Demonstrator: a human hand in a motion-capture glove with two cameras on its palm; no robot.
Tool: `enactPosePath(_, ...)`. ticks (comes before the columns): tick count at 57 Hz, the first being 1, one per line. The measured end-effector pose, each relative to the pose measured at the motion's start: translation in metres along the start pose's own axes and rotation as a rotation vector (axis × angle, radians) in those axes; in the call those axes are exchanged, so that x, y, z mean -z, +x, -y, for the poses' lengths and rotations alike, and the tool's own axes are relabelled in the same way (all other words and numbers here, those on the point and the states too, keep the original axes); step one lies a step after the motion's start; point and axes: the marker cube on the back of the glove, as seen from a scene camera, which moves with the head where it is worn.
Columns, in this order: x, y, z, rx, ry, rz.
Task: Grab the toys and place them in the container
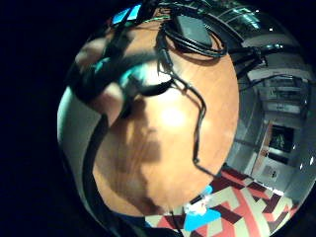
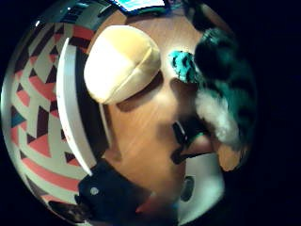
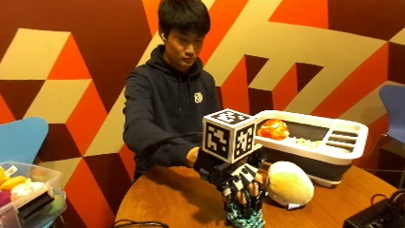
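My gloved right hand [image 3: 233,179] reaches down over the round wooden table [image 3: 171,199], its fingers curled round a teal and black spotted plush toy [image 3: 245,216] that stands on the tabletop. In the palm views the same teal toy [image 2: 226,89] [image 1: 132,78] sits close against the palm. A cream and yellow plush toy [image 3: 290,183] [image 2: 122,61] lies on the table just beside the hand, touching the container's side. The white container [image 3: 338,151] with a dark base stands at the back right of the table, and an orange toy [image 3: 273,129] lies inside it.
A clear bin [image 3: 28,197] with several toys stands off the table at the left, by a blue chair [image 3: 19,137]. A black box [image 1: 190,27] and black cables [image 1: 198,113] lie on the table's near right side.
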Motion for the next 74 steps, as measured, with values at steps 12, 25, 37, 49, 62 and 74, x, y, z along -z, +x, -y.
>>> enactPosePath(12,-0.001,0.008,0.006,0.020,0.111,0.095)
enactPosePath(25,0.068,-0.016,-0.031,0.086,0.167,0.276)
enactPosePath(37,0.173,-0.084,-0.073,0.280,0.387,0.454)
enactPosePath(49,0.192,-0.203,-0.072,0.503,0.397,0.783)
enactPosePath(62,0.137,-0.327,-0.053,0.622,0.234,0.807)
enactPosePath(74,0.118,-0.315,-0.045,0.633,-0.005,0.711)
